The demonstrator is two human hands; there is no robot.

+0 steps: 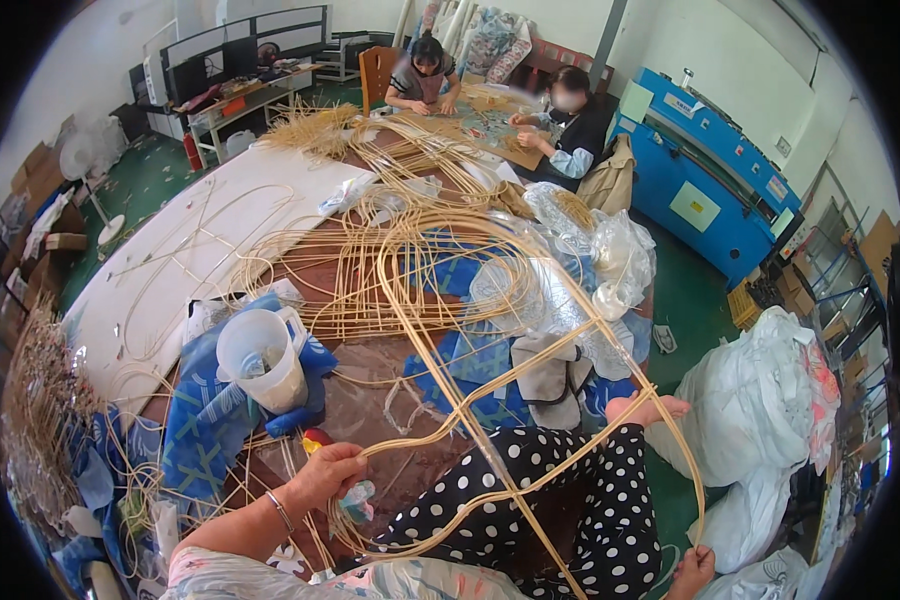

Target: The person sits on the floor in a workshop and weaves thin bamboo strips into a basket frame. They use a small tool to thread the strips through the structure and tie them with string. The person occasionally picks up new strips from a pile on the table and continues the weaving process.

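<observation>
A large frame of bent rattan canes (407, 315) slopes from the table down over my lap, rounded at its far end. Paired canes cross it and bow out to both sides. My left hand (332, 468) is closed around the bend of a cane loop at the frame's left. At the lower right, my right hand (694, 570) pinches the outer cane where it curves down toward me. Shiny clear wrapping (488, 452) covers part of the frame's long side. Past my left hand, a small red and yellow object (315, 438) lies on the table.
A translucent plastic jug (248, 350) stands on blue cloth at the left. Bundled rattan frames (345, 290) cover the table's middle. Plastic bags (625, 255) and large white sacks (735, 400) sit at right. Two people work beyond, near a blue machine (700, 170).
</observation>
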